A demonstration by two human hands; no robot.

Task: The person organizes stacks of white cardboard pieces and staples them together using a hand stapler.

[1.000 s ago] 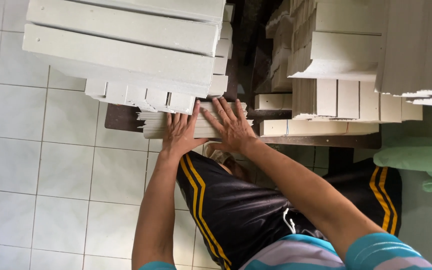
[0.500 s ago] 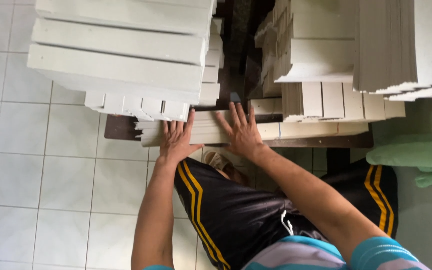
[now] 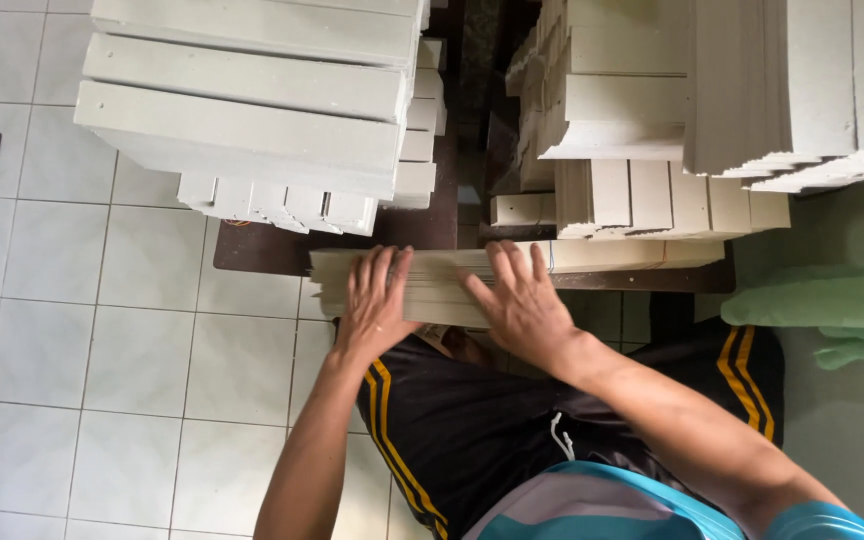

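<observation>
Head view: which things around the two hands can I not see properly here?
- Flat board stack: middle hidden under left hand and right hand.
- Dark table: mostly covered by grey bundles.
- Green cloth: cut off at the right edge.

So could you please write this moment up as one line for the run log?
left hand: flat on stack of grey cardboard sheets | right hand: flat on same stack | stack: across lap | cardboard piles: beyond, over tiled floor

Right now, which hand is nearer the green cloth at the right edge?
Right. The right hand lies flat on the stack of pale sheets, on the side toward the green cloth; the left hand lies farther away.
</observation>
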